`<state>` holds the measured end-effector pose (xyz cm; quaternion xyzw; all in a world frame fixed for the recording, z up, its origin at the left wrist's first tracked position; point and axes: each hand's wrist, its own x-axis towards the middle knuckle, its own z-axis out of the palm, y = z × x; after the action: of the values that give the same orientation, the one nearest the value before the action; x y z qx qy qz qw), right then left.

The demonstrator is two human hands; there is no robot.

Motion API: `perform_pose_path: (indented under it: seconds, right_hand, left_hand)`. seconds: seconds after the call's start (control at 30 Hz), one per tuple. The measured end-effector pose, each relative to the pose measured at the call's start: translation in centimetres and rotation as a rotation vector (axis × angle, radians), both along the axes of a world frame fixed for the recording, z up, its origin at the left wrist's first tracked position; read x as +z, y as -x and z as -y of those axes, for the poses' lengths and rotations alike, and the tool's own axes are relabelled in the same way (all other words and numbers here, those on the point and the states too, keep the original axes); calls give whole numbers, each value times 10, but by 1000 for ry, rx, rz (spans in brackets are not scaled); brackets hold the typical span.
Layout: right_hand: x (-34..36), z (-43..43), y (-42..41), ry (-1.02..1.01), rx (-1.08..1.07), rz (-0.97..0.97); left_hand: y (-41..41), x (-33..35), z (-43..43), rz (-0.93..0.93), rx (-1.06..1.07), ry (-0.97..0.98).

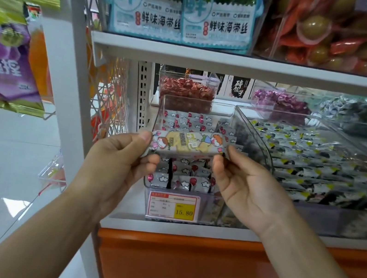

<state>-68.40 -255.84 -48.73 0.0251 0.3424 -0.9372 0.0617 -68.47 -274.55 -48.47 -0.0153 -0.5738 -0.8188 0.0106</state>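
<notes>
A long snack packet (189, 143) with cartoon children printed on it is held level between both hands, in front of a clear plastic bin (198, 103). My left hand (120, 162) pinches the packet's left end with thumb and fingers. My right hand (243, 182) pinches its right end the same way. The bin behind and below the packet holds several small white packets (185, 182) with red balloons and clouds. A price tag (172, 206) reading 15.80 is fixed to the bin's front.
A larger clear bin (319, 161) of grey-and-yellow wrapped sweets stands to the right. Bins of red sweets (186, 89) and purple sweets (281, 101) sit behind. The upper shelf (239, 63) carries seaweed packs (217, 16). Purple bags (1, 60) hang at left. An orange base panel (179, 271) lies below.
</notes>
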Motion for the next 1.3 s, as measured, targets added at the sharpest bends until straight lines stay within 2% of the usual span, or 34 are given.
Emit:
perform_pose_path:
  seconds: [0.07,0.13,0.3,0.37,0.43,0.5,0.67,0.93,1.13,1.3]
  right_hand:
    - [-1,-2,1,-12,-35,-5]
    - [-2,-5,2,-111,-93,-53]
    - [-3,-10,-2,-551,-206,-262]
    - [-5,-9,-4,-736,-248,-310]
    - [-6,-8,-5,-826,-273,-326]
    - [-6,-8,-4,-851,-249,-328]
    - [-8,-9,-3,-905,-205,-372]
    - [-5,-10,-4,-1018,-322,-398]
    - [-5,-5,-7,-1181,-382,-529]
    - [-7,-2,-7,-1178,-355,-562]
  left_hand:
    - [0,1,-1,-14,-47,-45]
    - [1,1,-1,-52,-94,-40]
    - [3,-4,4,-252,-27,306]
    - [3,-3,5,-249,-44,315]
    - [3,-2,6,-224,-103,291]
    - [3,-1,6,-205,-146,289]
    - [1,0,3,-207,-78,419]
    - [-2,2,2,-262,-85,633]
    - [-3,4,-4,-224,-84,589]
    - [0,5,-3,-222,-26,564]
